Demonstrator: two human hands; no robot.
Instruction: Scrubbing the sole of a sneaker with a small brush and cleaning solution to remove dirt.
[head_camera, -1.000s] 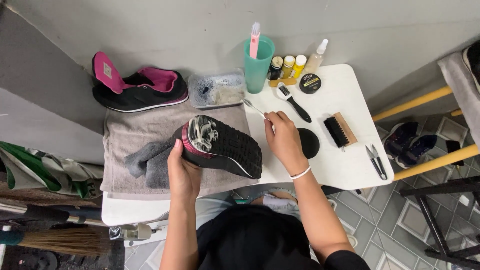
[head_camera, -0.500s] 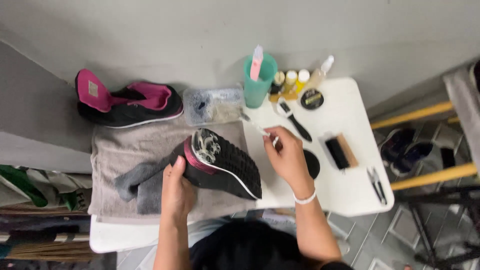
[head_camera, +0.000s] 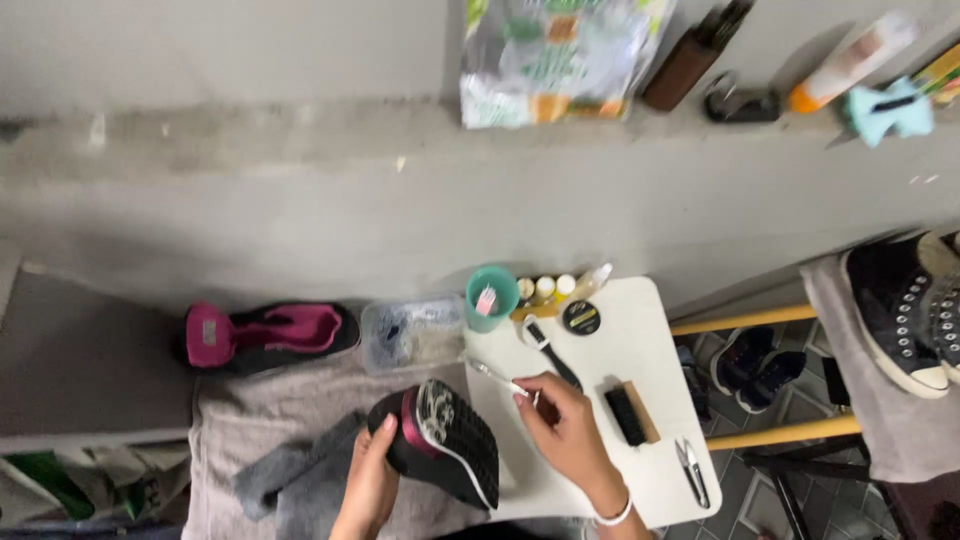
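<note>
Cleaning looks midway: left hand (head_camera: 368, 487) grips the black-and-pink shoe (head_camera: 440, 440) sole-up on a grey towel (head_camera: 250, 420), right hand (head_camera: 562, 425) closed on a thin brush (head_camera: 497, 377) just beside it, its mate (head_camera: 268, 335) untouched behind; far above, a green-and-white printed bag (head_camera: 555, 55) sits on the ledge.

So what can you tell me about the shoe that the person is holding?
The shoe is black with a pink band along its side. It is tipped up so its dark, bumpy sole faces the camera. The left hand grips it at the heel end. It rests over a grey towel, by the white table.
</note>
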